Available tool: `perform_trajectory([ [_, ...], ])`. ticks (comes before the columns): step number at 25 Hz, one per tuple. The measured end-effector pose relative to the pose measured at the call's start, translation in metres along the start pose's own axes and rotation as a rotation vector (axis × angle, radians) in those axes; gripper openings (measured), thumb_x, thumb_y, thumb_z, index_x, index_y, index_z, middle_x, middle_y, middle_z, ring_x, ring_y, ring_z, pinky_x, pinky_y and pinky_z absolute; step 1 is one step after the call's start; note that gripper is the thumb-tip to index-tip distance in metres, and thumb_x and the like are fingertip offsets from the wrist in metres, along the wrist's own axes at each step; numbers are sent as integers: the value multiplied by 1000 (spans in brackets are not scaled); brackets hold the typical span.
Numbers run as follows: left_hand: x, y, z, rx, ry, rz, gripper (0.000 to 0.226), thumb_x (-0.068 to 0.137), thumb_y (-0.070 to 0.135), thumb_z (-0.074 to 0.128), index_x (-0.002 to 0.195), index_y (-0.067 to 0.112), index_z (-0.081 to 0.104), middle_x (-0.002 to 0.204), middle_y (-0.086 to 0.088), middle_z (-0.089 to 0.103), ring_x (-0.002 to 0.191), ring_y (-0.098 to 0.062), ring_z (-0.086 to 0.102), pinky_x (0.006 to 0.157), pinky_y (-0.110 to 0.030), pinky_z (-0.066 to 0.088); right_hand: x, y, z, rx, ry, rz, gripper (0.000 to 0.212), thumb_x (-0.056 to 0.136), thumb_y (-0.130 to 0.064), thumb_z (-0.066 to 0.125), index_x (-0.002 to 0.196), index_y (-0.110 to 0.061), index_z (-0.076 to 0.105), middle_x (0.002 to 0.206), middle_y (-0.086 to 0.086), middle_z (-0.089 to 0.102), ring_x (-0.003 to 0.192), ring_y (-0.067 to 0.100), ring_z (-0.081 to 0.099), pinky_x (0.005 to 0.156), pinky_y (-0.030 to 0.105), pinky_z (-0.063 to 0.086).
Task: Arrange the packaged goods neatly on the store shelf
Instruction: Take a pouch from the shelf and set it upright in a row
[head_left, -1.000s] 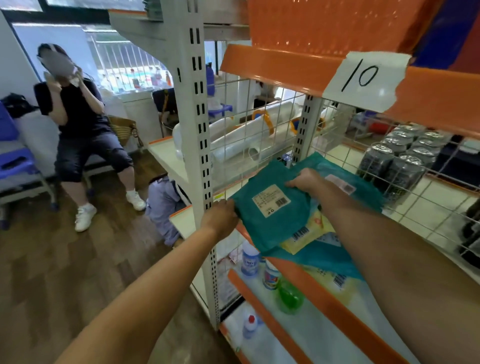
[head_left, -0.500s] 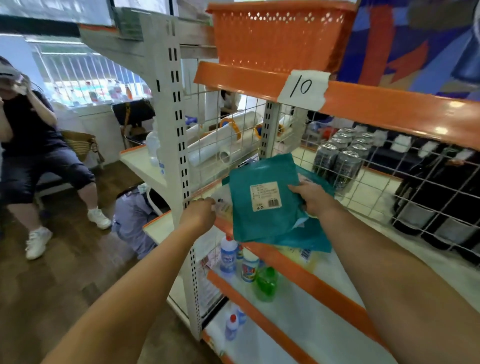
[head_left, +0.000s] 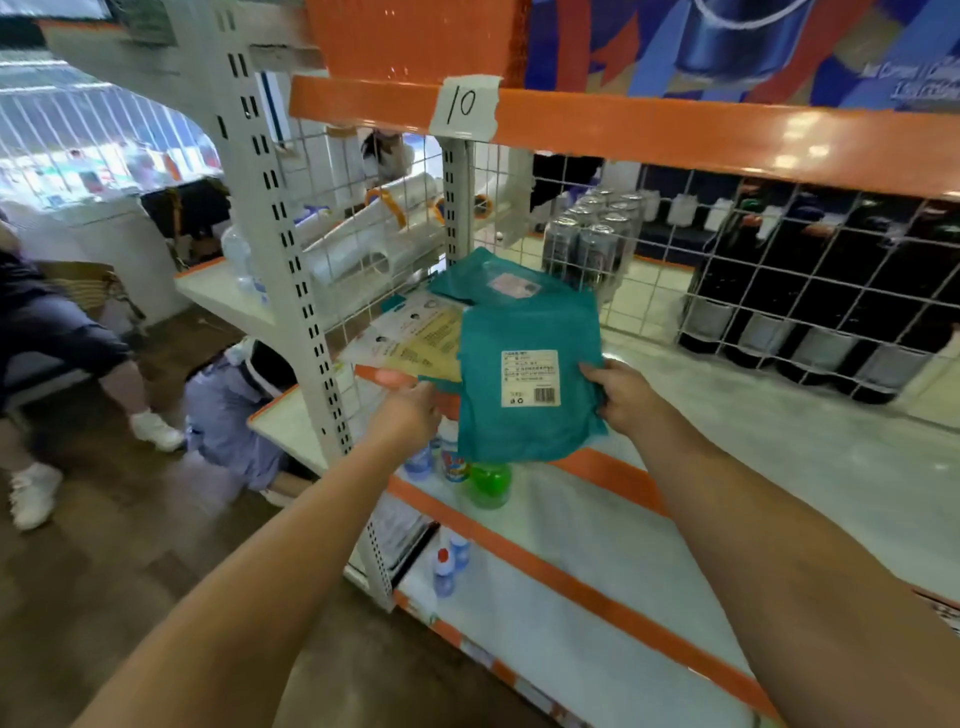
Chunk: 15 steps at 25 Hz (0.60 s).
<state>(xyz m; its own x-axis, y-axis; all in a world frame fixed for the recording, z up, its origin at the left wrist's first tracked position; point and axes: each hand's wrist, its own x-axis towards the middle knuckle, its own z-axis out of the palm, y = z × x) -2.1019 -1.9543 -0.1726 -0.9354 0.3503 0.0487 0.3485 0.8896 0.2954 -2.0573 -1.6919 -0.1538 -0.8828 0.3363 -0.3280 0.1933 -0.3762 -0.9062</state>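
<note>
Toward the shelf's left end, beside the slotted upright (head_left: 291, 291), the left hand (head_left: 410, 415) is reaching in at the front edge; its grip is seen from behind, so I cannot tell whether it is pinching the corner of the yellow packets (head_left: 415, 343) lying there or only touching them. Further right, the right hand (head_left: 623, 397) is pinching the right edge of a teal package (head_left: 524, 384) — label facing up — and holding it tilted above the shelf's orange front edge (head_left: 618, 467), overhanging the bottles (head_left: 452, 462) on the shelf below. Behind it, a second teal package (head_left: 498, 283) is lying flat near the wire back. To do this well, I'd judge the held package should be lowered flat and squared to the front edge — not left overhanging.
</note>
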Motion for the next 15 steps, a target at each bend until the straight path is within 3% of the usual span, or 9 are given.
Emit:
perform_trajectory([
  [3, -20, 21, 8, -38, -12, 19, 29, 95, 17, 43, 119, 6, 54, 115, -17, 59, 102, -33, 56, 75, -35, 43, -22, 15, -23, 30, 37, 13, 35, 92, -4, 55, 126, 2, 52, 124, 19, 59, 82, 25, 63, 76, 42, 54],
  [6, -21, 37, 9, -123, -27, 17, 29, 94, 18, 44, 118, 7, 56, 121, -14, 60, 107, -32, 56, 86, -40, 47, -49, 27, -38, 74, 75, 34, 31, 93, -7, 54, 123, 1, 53, 119, 19, 61, 85, 29, 63, 83, 47, 50],
  [8, -18, 48, 7, -142, -19, 27, 30, 93, 18, 44, 119, 10, 56, 122, -12, 60, 109, -31, 55, 85, -38, 47, -67, 31, -49, 120, 108, 28, 28, 94, -9, 53, 121, -1, 54, 114, 19, 64, 90, 32, 64, 84, 50, 50],
  [15, -23, 59, 11, -212, -107, 177, 34, 97, 27, 42, 125, 12, 54, 119, -14, 61, 102, -33, 59, 81, -37, 50, -126, 52, -71, 224, 310, -30, 35, 92, -9, 57, 126, 0, 53, 124, 18, 61, 104, 32, 61, 81, 43, 53],
])
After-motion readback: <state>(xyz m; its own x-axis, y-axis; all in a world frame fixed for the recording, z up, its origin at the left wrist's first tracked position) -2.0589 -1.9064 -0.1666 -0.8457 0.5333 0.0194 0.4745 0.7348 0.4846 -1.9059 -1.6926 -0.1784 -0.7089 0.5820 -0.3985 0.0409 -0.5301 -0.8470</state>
